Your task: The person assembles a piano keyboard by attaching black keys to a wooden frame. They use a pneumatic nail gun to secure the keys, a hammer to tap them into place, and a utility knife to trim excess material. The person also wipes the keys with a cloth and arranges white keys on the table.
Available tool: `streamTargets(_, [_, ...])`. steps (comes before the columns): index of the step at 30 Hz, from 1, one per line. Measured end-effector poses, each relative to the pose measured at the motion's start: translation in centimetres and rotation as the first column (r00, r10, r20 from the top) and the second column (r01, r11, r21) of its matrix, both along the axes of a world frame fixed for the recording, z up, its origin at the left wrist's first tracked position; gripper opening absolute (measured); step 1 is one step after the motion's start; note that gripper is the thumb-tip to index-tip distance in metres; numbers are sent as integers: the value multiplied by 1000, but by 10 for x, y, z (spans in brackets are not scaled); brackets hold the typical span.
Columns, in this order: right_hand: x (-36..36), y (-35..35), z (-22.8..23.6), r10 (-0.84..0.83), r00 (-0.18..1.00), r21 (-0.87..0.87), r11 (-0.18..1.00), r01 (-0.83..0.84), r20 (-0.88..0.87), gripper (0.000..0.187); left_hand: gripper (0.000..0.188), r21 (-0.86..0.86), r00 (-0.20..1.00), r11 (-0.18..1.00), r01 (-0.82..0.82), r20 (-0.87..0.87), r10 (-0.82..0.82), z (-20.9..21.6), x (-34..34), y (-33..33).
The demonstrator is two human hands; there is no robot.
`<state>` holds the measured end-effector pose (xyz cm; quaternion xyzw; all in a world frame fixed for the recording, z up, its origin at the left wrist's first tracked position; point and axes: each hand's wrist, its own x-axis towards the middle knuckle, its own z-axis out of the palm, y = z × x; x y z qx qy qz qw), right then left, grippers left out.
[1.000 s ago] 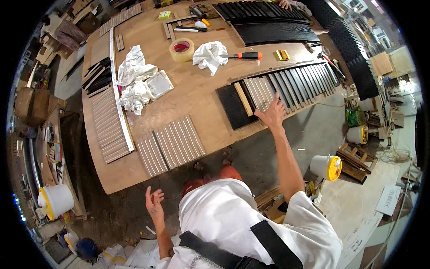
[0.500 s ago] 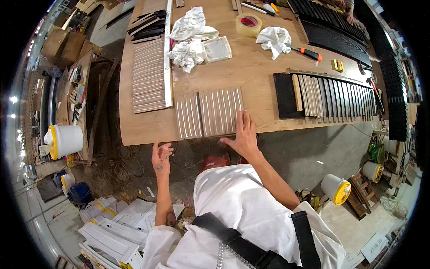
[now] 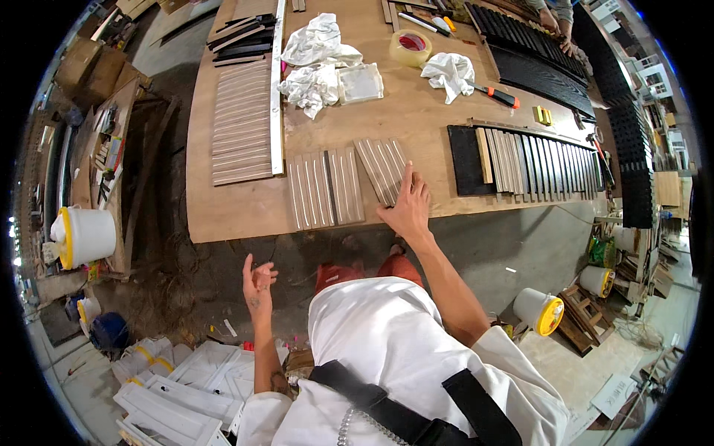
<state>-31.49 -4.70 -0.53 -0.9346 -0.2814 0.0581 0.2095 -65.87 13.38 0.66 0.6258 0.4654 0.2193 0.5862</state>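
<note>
On the near part of the table lie two groups of narrow grey-brown strips with pale stripes. The left group of strips sits straight, with one dark gap or strip running through it. The right group of strips lies tilted, its near end away from the left group. My right hand is at the tilted group's right side, fingers and thumb spread. Its index finger touches the right edge and its thumb is by the near end. My left hand hangs in front of the table edge, fingers apart, holding nothing.
A white straightedge lies beside a larger strip panel. Farther back are crumpled white cloths, a tape roll and an orange-and-black handled tool. A black board with strips lies right. Another person's hands work at far right.
The right-hand strips have parted from the left group and turned askew, shifting rightward with my right hand. My left hand has dropped slightly away from the table edge.
</note>
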Motion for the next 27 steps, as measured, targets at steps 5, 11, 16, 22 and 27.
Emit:
streamTargets(5, [10,2,2,-103,995,-113,988,104,13,127,75,20,1000,1000,-7,-22,7,2,-8,-4])
streamTargets(11, [18,4,11,-156,988,-83,984,156,6,125,69,39,998,998,55,16,-56,8,40,-21])
streamTargets(16, [58,-80,41,-192,981,105,976,189,13,123,66,-23,996,996,86,10,-86,3,74,-52])
streamTargets(22, [230,-316,52,-530,828,114,848,517,184,116,58,-61,994,997,37,-105,-43,13,77,-90])
streamTargets(27, [390,-484,1,-524,804,-153,803,576,280,128,52,47,976,997,60,-213,-49,19,94,-92])
